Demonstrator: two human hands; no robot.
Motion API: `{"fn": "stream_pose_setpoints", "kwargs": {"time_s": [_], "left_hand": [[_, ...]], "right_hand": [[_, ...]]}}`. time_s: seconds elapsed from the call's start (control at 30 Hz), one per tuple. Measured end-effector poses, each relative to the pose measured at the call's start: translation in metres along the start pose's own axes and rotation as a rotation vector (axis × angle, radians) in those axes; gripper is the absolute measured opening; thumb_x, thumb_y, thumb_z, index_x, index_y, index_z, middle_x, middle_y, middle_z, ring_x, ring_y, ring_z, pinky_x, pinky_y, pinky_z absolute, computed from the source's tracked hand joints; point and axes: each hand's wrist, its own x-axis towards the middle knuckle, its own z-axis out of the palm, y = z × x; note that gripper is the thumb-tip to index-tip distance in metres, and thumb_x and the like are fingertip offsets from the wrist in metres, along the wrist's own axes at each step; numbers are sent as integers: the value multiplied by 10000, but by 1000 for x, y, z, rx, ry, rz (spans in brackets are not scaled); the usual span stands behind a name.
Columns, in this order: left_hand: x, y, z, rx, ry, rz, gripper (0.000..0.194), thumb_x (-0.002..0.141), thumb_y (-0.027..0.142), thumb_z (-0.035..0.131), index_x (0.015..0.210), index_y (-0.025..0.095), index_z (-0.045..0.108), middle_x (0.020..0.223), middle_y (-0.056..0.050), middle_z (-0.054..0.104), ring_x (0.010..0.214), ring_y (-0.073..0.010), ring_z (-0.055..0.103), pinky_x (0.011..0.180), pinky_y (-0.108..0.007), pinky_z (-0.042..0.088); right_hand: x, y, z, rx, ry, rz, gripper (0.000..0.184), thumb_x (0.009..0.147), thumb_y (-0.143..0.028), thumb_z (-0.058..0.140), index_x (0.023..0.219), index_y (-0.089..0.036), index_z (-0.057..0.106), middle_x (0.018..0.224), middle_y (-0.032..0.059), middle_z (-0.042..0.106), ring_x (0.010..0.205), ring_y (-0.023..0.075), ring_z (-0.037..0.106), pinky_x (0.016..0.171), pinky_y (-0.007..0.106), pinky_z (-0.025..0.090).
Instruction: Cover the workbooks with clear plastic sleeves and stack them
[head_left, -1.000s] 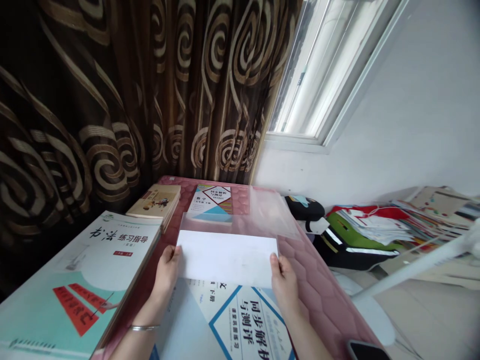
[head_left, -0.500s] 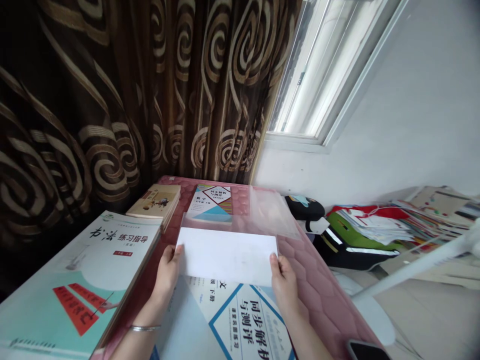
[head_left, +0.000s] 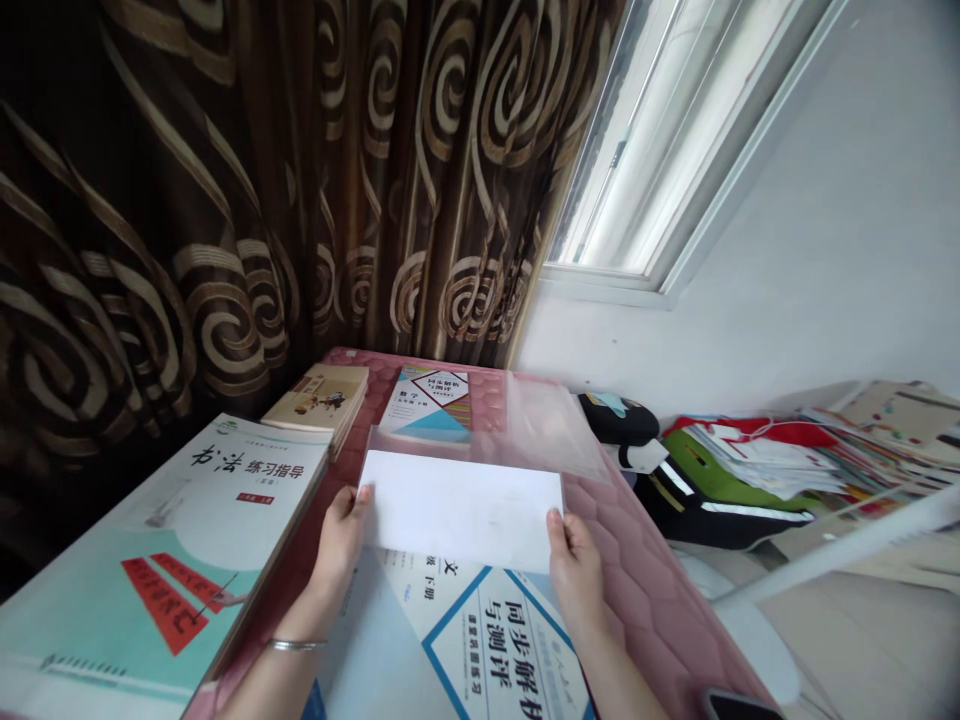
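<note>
A wide white sheet of paper [head_left: 461,510] is held level between my two hands. My left hand [head_left: 341,540], with a silver bangle at the wrist, grips its left edge, thumb on top. At the right edge, my right hand [head_left: 577,560] pinches it the same way; the fingers beneath are mostly hidden. Below the sheet, toward me, lies a large blue and white workbook [head_left: 457,640] with Chinese print, partly covered by my forearms. Clear plastic film [head_left: 551,425] stretches out beyond the sheet on the far right.
A calligraphy workbook [head_left: 165,560] tops a stack at the left, near a pile of tan booklets [head_left: 322,400]. Another workbook [head_left: 427,405] lies at the back of the pink padded table [head_left: 630,560]. A phone [head_left: 739,705], a white lamp stand [head_left: 832,550] and a green bag [head_left: 720,470] are right.
The whole view has shifted slightly, so things appear a little farther right. Both hands keep the same hold on the white sheet.
</note>
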Motion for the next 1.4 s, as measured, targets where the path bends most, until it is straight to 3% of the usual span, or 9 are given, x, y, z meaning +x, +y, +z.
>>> {"fn": "stream_pose_setpoints", "kwargs": {"time_s": [0.13, 0.33, 0.6, 0.7, 0.93, 1.17, 1.4], "left_hand": [[0, -1, -1, 1, -30, -10, 516, 653, 694, 611, 685, 190, 504, 655, 23, 478, 628, -137, 418, 580, -249, 340], [3, -9, -1, 7, -1, 26, 521, 664, 695, 603, 637, 198, 448, 607, 47, 420, 582, -112, 365, 545, -238, 304], [1, 1, -2, 19, -26, 24, 487, 703, 672, 570, 715, 186, 546, 672, 0, 541, 669, -166, 485, 614, -265, 376], [1, -1, -2, 46, -16, 53, 480, 708, 667, 571, 665, 194, 499, 625, 28, 479, 614, -137, 430, 575, -249, 340], [-1, -1, 0, 27, 12, 57, 520, 692, 705, 572, 645, 201, 453, 609, 42, 442, 585, -120, 388, 553, -242, 328], [2, 0, -2, -4, -1, -19, 454, 696, 638, 602, 717, 189, 543, 695, -13, 566, 705, -178, 516, 636, -268, 392], [1, -2, -2, 29, -15, 19, 466, 723, 654, 556, 661, 198, 484, 620, 31, 477, 596, -131, 429, 563, -252, 333]], "right_hand": [[-1, 0, 0, 3, 1, 9, 474, 807, -669, 485, 649, -229, 411, 565, -45, 452, 544, 132, 419, 496, 238, 342], [-4, -9, 0, 186, -15, 48, 440, 788, -648, 539, 757, -208, 538, 702, -5, 581, 663, 165, 510, 577, 250, 423], [-2, -3, 0, 77, -2, 34, 483, 804, -681, 489, 666, -220, 443, 593, -35, 483, 572, 139, 433, 519, 243, 360], [-3, -1, 0, 64, 1, 21, 482, 812, -673, 486, 654, -222, 424, 582, -39, 465, 565, 134, 420, 513, 239, 349], [-5, -5, 0, 242, -24, 55, 411, 777, -624, 570, 796, -215, 542, 704, -9, 571, 663, 170, 497, 578, 254, 422], [-3, 0, 1, 144, -3, 36, 437, 791, -633, 543, 668, -220, 467, 612, -34, 489, 589, 138, 429, 530, 241, 366], [-5, -5, 0, 242, -2, 39, 413, 769, -615, 580, 728, -207, 540, 662, -13, 545, 623, 153, 462, 544, 251, 391]]}}
